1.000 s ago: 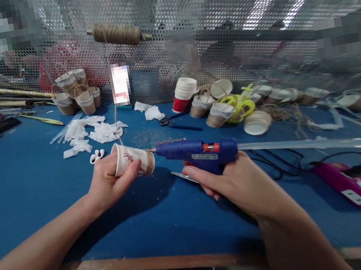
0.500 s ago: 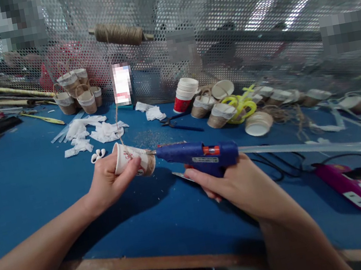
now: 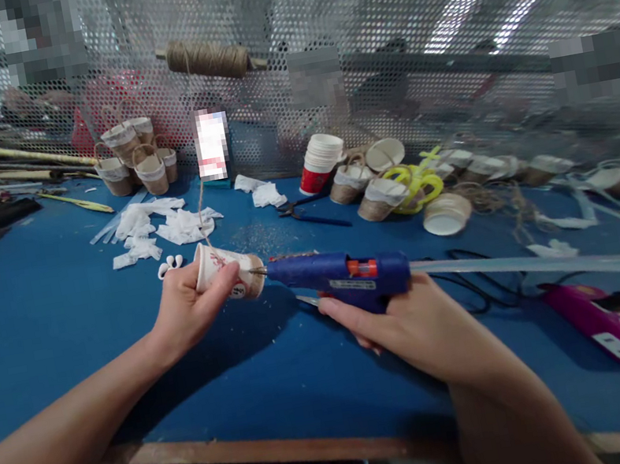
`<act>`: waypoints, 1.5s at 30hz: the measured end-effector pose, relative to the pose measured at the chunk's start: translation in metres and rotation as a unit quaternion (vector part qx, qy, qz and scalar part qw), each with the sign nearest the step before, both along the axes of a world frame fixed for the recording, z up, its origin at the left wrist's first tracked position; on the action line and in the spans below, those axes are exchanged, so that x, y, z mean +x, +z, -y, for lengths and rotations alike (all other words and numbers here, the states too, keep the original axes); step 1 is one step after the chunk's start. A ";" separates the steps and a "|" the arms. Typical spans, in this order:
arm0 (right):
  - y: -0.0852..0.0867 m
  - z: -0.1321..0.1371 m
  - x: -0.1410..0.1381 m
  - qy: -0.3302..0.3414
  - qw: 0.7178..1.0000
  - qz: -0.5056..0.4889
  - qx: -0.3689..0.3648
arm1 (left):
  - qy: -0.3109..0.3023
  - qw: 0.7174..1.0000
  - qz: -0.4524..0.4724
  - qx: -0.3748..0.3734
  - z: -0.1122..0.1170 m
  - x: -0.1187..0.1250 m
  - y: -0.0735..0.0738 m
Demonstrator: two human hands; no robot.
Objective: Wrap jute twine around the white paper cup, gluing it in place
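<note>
My left hand (image 3: 188, 309) is closed around a small paper cup (image 3: 225, 271) held on its side, its base end wound with brown twine. A strand of twine (image 3: 202, 203) runs up from the cup to a spool (image 3: 208, 59) on the mesh wall. My right hand (image 3: 416, 325) grips a blue hot glue gun (image 3: 342, 278), with a long clear glue stick (image 3: 549, 266) trailing out behind it. The gun's nozzle touches the twine-wrapped end of the cup.
On the blue table (image 3: 48, 310) lie white lace scraps (image 3: 162, 226), scissors (image 3: 307, 212), a stack of paper cups (image 3: 321, 159), several twine-wrapped cups (image 3: 375, 192), yellow loops (image 3: 418, 181) and a magenta device (image 3: 615, 326). Finished little baskets (image 3: 135, 163) stand at the back left.
The glue gun's nozzle has moved a little left, onto the wrapped end of the cup. The cup stays in my left hand, slightly turned.
</note>
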State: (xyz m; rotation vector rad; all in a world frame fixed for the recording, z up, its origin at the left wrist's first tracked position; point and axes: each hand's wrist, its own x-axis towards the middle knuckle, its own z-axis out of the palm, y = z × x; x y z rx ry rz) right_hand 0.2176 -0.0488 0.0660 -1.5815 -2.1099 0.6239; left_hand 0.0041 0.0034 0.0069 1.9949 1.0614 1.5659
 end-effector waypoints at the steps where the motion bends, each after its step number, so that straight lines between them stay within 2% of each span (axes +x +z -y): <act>1: -0.002 0.000 0.002 0.007 1.000 0.017 0.014 | -0.002 1.000 0.002 -0.002 0.000 0.000 0.000; 9: -0.008 0.003 0.002 0.004 0.997 0.063 0.055 | 0.009 0.999 0.014 -0.042 -0.001 0.000 -0.002; 13: -0.009 0.001 0.005 0.047 0.991 0.096 0.086 | 0.004 0.999 0.014 -0.034 0.000 0.001 -0.001; 17: -0.005 -0.002 0.006 0.099 0.973 0.161 0.135 | 0.006 1.000 0.006 -0.027 0.002 0.003 0.000; 21: 0.001 -0.003 0.002 0.106 0.963 0.189 0.162 | 0.007 1.000 0.011 -0.029 0.001 0.002 -0.001; 27: 0.007 0.000 -0.008 0.036 0.988 0.116 0.096 | 0.016 0.998 0.027 -0.054 -0.001 0.003 -0.002; 32: 0.007 0.000 -0.009 0.031 0.987 0.125 0.094 | 0.021 0.997 0.030 -0.070 0.001 0.004 -0.001; 38: 0.001 0.001 -0.007 0.028 0.994 0.064 0.087 | 0.024 0.996 0.030 -0.087 0.001 0.004 -0.003; 45: 0.004 0.002 -0.009 0.036 0.992 0.064 0.107 | 0.031 0.992 0.034 -0.115 0.001 0.005 -0.002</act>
